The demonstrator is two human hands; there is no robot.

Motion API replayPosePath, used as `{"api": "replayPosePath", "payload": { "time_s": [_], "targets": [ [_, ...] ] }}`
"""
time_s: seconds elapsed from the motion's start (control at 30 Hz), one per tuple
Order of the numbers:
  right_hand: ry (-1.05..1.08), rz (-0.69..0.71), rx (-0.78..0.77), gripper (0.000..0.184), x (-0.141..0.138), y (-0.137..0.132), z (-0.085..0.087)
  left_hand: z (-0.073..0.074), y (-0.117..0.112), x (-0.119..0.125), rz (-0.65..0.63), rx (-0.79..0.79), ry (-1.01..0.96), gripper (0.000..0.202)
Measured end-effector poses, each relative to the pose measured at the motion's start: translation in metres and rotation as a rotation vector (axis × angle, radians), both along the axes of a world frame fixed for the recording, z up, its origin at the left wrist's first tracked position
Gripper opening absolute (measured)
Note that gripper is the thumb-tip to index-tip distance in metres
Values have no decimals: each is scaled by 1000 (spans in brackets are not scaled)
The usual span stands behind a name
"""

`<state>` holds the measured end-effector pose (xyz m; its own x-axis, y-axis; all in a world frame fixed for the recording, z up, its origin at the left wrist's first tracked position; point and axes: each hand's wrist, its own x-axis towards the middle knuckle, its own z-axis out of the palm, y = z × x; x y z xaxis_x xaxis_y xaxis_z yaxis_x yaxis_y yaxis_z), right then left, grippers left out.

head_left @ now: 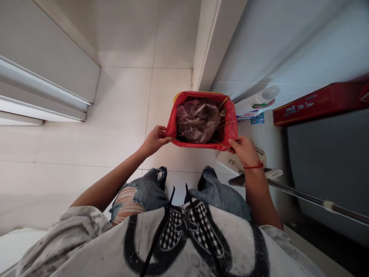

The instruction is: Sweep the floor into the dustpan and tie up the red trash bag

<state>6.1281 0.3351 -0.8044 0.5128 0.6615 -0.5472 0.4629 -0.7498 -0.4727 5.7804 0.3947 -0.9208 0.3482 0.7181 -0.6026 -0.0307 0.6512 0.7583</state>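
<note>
In front of my legs is a rectangular bin lined with a red trash bag [172,122], its top facing me. Inside it lie a crumpled translucent plastic bag [198,117] and several thin dry stalks. A bit of yellow bin rim [176,96] shows past the liner at the far left corner. My left hand [157,140] is closed at the near left corner, pinching the liner's edge. At the near right corner my right hand [244,149], with a red string on the wrist, pinches the liner's folded edge between thumb and fingers. The bin's sides are mostly hidden.
To the right stand a white bottle [266,96] and a red box [317,102] against the wall. A dustpan [230,161] and a broom with a metal handle [305,196] are beside my right arm. A white door frame [211,42] rises beyond the bin; cabinets [57,57] are on the left.
</note>
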Motion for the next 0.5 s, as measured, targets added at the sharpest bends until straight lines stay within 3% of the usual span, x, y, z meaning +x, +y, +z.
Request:
{"api": "replayPosePath", "payload": {
  "time_s": [0.13, 0.27, 0.37, 0.5],
  "targets": [
    [140, -144, -97, 35, -14, 2, 22, 12, -2, 1, -92, -39, 68, 25],
    [284, -162, -60, 47, -13, -11, 45, 37, -8, -26, -167, -158, 34, 38],
    [164, -133, 15, 53, -4, -20, 49, 49, -6, -48, -170, -117, 111, 51],
    [-145, -217, 154, 59, 8, -20, 43, 50, 2, -52, -24, 36, 262, 61]
  ]
}}
